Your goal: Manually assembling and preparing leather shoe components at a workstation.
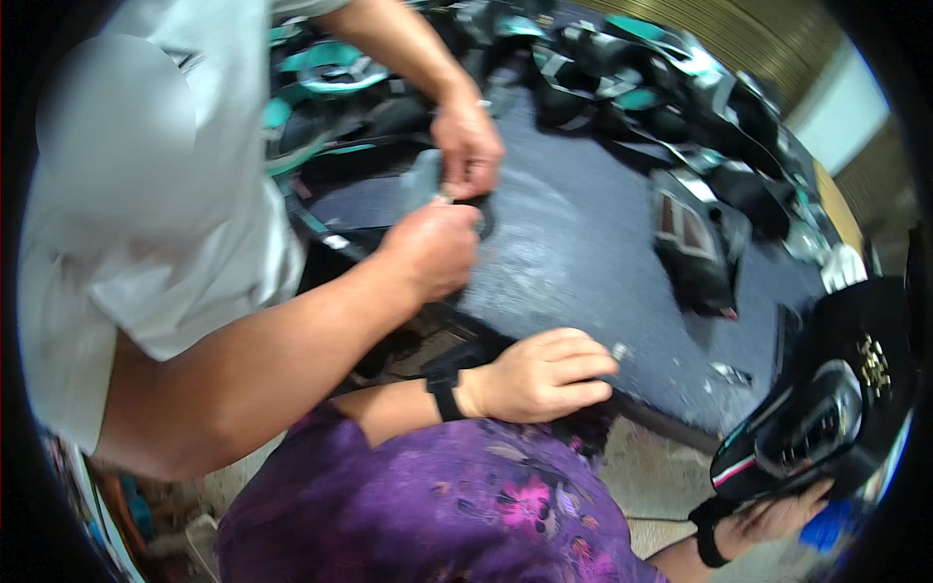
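Note:
My left hand (546, 377), with a black band at the wrist, rests at the near edge of the dark table (544, 262). Its fingers are stretched out, and a small pale scrap (619, 352) lies by the fingertips. At the lower right, my right hand (773, 513), also banded in black, grips the underside of a large black piece (816, 428). That piece bears a gold-coloured ornament, a dark oval inset and a pink-and-white stripe along its edge; its kind is unclear. The fingers of my right hand are partly hidden beneath it.
A co-worker in a grey shirt stands at left, both hands (452, 199) pinching something small over the table. Black and teal pieces (632, 87) are heaped along the far side. A black pouch-like item (695, 243) lies right of centre, with a small scrap (731, 374) nearer.

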The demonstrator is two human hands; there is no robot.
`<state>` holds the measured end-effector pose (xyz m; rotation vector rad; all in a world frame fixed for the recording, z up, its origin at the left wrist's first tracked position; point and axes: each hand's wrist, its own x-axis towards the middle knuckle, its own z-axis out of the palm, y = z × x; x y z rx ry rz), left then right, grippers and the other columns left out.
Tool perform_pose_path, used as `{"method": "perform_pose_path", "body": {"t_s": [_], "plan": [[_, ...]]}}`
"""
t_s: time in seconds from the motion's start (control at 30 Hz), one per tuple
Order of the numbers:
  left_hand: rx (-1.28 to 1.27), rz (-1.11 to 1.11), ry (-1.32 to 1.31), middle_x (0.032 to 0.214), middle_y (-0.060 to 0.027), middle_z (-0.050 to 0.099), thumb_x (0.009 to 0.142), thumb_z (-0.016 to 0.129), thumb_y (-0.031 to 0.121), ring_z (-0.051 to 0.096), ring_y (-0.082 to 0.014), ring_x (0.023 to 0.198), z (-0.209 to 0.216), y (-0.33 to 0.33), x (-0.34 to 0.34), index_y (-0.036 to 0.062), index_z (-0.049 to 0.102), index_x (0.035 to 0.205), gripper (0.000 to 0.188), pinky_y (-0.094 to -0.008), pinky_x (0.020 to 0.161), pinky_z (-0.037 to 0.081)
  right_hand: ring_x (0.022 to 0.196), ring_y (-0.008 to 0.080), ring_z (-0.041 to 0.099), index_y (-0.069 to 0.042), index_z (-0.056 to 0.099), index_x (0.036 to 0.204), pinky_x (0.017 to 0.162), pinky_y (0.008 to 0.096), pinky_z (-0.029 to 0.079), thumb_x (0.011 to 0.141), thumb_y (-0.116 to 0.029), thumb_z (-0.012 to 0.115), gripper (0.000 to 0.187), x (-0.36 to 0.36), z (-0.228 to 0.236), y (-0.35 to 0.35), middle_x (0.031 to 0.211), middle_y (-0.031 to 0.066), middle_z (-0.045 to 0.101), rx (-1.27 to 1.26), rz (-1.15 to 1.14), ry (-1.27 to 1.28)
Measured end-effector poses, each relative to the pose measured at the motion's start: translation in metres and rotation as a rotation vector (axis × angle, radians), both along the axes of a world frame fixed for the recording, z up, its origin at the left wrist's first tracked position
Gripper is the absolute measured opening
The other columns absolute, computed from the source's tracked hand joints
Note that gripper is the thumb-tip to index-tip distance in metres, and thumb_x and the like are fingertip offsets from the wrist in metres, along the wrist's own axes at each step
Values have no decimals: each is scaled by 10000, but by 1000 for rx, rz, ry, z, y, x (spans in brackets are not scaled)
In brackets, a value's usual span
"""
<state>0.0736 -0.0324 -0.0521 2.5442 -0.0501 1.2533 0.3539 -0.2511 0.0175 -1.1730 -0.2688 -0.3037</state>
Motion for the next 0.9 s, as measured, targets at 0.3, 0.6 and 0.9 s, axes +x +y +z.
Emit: {"method": "perform_pose_path", "body": {"t_s": [0.3,0.6,0.9], "plan": [[-35,19,124,862,-76,599,609,624,-35,573,-239,786,-12,2,9,35,593,840,244,-379,732,471,475,94,308,-123,470,781,460,224,269,957,-289,412,249,65,-3,-101,568,-29,331,7,396,-60],[-46,-9,165,808,-75,601,647,613,-27,580,-242,740,-11,-2,21,31,587,811,176,-374,717,471,718,130,514,-87,494,870,590,267,431,916,-370,477,287,83,-39,-82,718,4,520,28,-9,375],[-61,-21,161,835,-61,594,594,625,-47,576,-237,756,-19,1,16,45,592,823,248,-357,688,480,954,228,541,20,530,1122,872,345,435,918,-344,469,422,137,-95,-32,1100,119,558,236,-117,260]]}}
